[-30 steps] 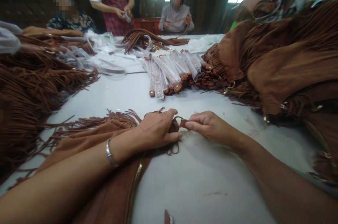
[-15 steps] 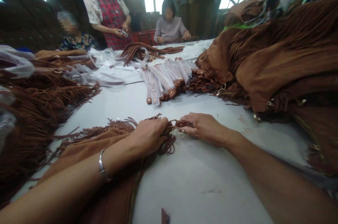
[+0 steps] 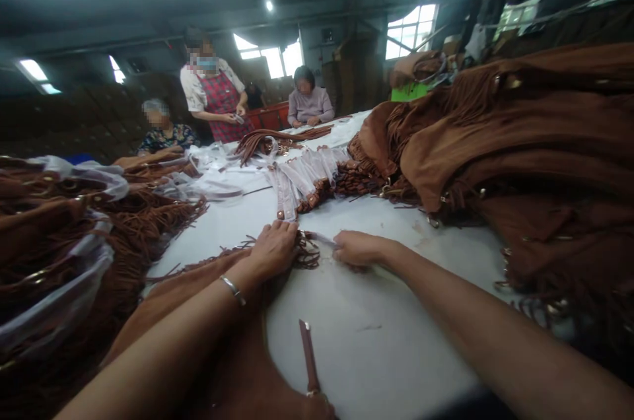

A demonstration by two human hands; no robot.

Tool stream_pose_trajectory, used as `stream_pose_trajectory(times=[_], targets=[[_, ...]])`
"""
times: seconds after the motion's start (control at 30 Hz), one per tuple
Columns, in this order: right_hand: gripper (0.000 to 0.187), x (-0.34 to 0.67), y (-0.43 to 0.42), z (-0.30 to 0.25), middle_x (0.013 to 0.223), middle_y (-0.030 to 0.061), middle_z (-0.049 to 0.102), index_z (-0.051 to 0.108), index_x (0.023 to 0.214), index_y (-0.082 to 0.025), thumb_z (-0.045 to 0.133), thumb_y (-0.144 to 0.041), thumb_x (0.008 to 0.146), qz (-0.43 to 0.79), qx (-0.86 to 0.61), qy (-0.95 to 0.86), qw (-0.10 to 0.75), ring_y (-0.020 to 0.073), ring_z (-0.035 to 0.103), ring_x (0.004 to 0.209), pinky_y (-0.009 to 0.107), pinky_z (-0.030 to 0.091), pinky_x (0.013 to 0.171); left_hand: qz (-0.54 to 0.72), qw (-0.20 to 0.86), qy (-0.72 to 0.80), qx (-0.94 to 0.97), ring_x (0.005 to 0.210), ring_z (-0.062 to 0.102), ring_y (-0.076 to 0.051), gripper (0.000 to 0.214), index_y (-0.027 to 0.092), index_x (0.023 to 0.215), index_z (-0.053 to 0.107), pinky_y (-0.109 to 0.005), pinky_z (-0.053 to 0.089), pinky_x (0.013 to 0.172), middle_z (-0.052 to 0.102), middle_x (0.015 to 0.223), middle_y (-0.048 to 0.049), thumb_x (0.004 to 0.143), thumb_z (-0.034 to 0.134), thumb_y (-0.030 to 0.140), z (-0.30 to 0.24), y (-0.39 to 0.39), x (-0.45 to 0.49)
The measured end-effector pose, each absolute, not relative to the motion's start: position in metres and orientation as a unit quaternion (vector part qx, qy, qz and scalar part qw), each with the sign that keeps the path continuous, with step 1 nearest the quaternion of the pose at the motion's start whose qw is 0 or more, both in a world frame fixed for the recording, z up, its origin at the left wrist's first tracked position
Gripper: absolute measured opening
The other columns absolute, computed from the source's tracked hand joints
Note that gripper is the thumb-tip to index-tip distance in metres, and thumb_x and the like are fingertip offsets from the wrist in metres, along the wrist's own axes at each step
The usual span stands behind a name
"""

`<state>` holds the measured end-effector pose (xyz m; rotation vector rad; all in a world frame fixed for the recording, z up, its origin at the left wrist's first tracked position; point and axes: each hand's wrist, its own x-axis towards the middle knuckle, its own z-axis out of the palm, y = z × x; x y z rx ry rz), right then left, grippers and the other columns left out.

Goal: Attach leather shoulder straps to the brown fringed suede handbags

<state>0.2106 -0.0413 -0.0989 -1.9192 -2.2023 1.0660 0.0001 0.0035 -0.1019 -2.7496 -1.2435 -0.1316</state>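
Bag (image 3: 257, 367), roomy tabletop (image 3: 366, 354), right hand (image 3: 359, 248) gripping apparent strap (image 3: 323, 239)

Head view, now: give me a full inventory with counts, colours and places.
Bag: one, brown, fringed, under the left arm
Strap: one, whitish and brown, blurred, between the hands
Tab: one, brown, near the bottom edge
Left pile: uncounted, brown with white wrapping, left
Right pile: uncounted, brown, right
Wrapped straps: many, white and brown, mid-table
Loose straps: one bundle, brown, farther back
Table: one, white, beneath
People: at least three, mixed clothing, far side
Windows: several, bright, background
Lamps: several, white, overhead
Bracelet: one, silver, left wrist
Left hand: one, bare, over the bag's far end
Right hand: one, bare, holding the strap
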Motion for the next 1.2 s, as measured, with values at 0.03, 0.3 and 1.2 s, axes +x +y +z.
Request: stream_pose_trajectory(times=[0.03, 0.3, 1.2], targets=[[0.016, 0.207, -0.039, -0.102, 0.059, 0.0068, 0.058, 0.055, 0.066, -0.011, 0.048, -0.019, 0.079, 0.379, -0.615, -0.691, 0.023, 0.0152, 0.054, 0.049, 0.029, 0.045, 0.053, -0.061, 0.059, -0.415, -0.906, 0.105, 0.045, -0.03, 0.042, 0.014, 0.115, 0.046, -0.042, 0.038, 0.084, 0.054, 0.109, -0.0141, 0.078, 0.055, 0.032, -0.099, 0.001, 0.003], [0.026, 0.209, -0.038, -0.097, 0.074, 0.002, 0.054, 0.047, 0.094, -0.015, 0.05, -0.039, 0.085, 0.581, -0.551, -0.578, 0.155, 0.0107, 0.055, 0.052, 0.032, 0.055, 0.053, -0.115, -0.024, -0.413, -0.903, 0.073, 0.057, -0.016, 0.022, 0.019, 0.087, 0.059, -0.026, 0.044, 0.065, 0.061, 0.079, -0.0021, 0.085, 0.044, 0.035, -0.069, -0.054, -0.006], [0.041, 0.186, -0.111, -0.056, 0.135, 0.005, 0.037, 0.055, 0.115, -0.025, 0.056, -0.017, 0.075, 0.385, -0.478, -0.662, 0.43, 0.0205, 0.026, 0.129, 0.035, 0.019, 0.109, -0.245, -0.404, -0.151, -0.869, 0.075, 0.053, -0.014, 0.033, 0.013, 0.086, 0.06, -0.022, 0.041, 0.069, 0.059, 0.081, -0.0031, 0.087, 0.044, 0.042, -0.085, -0.074, 0.011]])
